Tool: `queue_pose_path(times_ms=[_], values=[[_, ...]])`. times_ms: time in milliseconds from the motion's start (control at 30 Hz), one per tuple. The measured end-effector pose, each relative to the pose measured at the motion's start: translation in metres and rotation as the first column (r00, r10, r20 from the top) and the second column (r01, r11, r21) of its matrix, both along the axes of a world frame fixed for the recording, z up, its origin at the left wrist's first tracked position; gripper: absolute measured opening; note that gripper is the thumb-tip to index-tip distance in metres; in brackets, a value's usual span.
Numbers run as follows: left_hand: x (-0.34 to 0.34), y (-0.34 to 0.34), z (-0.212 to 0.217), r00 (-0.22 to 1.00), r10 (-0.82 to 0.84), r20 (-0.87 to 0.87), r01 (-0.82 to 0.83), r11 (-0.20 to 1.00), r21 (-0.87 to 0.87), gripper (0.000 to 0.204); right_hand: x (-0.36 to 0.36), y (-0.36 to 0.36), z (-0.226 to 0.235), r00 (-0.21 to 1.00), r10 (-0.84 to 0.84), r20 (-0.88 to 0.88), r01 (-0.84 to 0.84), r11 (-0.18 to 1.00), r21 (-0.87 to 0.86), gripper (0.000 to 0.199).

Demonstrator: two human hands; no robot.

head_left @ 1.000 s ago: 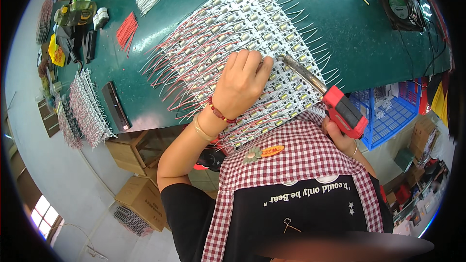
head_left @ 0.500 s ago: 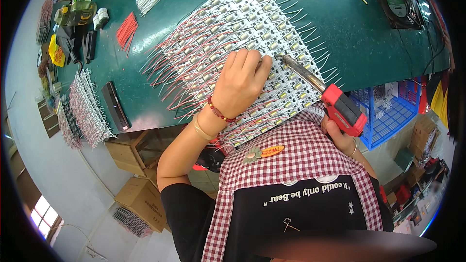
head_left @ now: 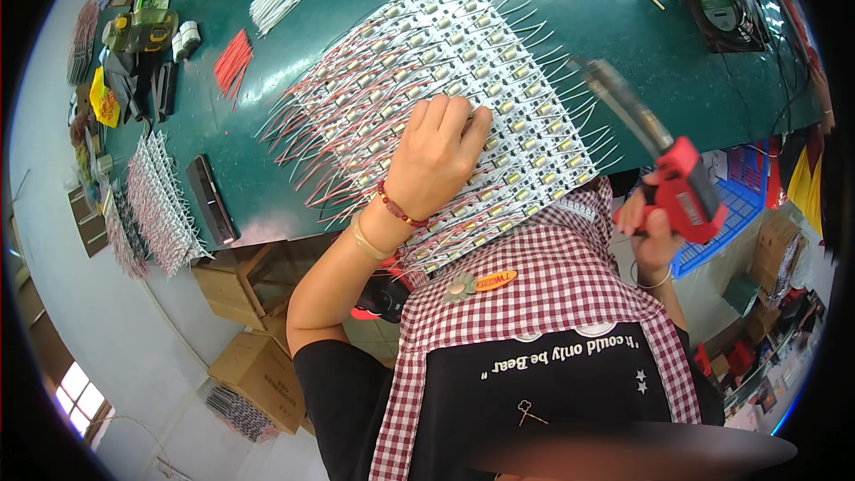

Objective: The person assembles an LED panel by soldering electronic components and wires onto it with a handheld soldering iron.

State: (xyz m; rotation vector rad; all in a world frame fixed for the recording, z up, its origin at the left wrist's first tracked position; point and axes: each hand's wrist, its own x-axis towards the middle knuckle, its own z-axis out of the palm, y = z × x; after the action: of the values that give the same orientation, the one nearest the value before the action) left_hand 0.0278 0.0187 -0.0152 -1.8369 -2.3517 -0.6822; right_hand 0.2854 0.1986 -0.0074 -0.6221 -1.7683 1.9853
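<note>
1. A green, glossy counter (head_left: 623,27) spreads ahead of the left hand (head_left: 441,156), catching bright reflections. Up and left of that hand lie a bundle of short red wires (head_left: 233,62) and a loose heap of white wires (head_left: 278,0).
2. Far ahead and right of the right hand (head_left: 657,236) stands a square black fan (head_left: 721,4); just beyond that hand, below counter level, is a blue plastic basket (head_left: 739,200). Well below and left of the left hand, a brown cardboard box (head_left: 254,379) sits near a pale wall (head_left: 107,321).
3. The red-and-black pistol-shaped soldering tool (head_left: 688,187) is grasped by its body in the right hand. Its blurred metal barrel points forward and left, the long axis slanting away from the person, tip above the counter near the sheet's right-hand wire ends.
4. Under the left hand, a white sheet of small circuit boards (head_left: 521,80) lies askew, one corner pointing away from the person, the nearest reaching the red-and-white checked apron (head_left: 534,294).
5. The left hand rests there, fingers curled; fingertips are hidden, so I cannot tell whether they pinch anything.
</note>
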Motion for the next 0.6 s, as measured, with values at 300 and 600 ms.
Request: queue_pose_path(times_ms=[300, 600], values=[[0.0, -0.011, -0.005, 0.999, -0.021, -0.043, 0.019, 0.999, -0.046, 0.028, -0.003, 0.111, 0.044, 0.77, -0.426, -0.475, 0.539, 0.832, 0.129, 0.043], [0.007, -0.02, 0.011, 0.98, 0.13, -0.153, -0.132, 0.991, -0.002, 0.02, -0.024, 0.205, 0.014, 0.655, -0.754, -0.044, 0.754, 0.648, 0.105, 0.024]])
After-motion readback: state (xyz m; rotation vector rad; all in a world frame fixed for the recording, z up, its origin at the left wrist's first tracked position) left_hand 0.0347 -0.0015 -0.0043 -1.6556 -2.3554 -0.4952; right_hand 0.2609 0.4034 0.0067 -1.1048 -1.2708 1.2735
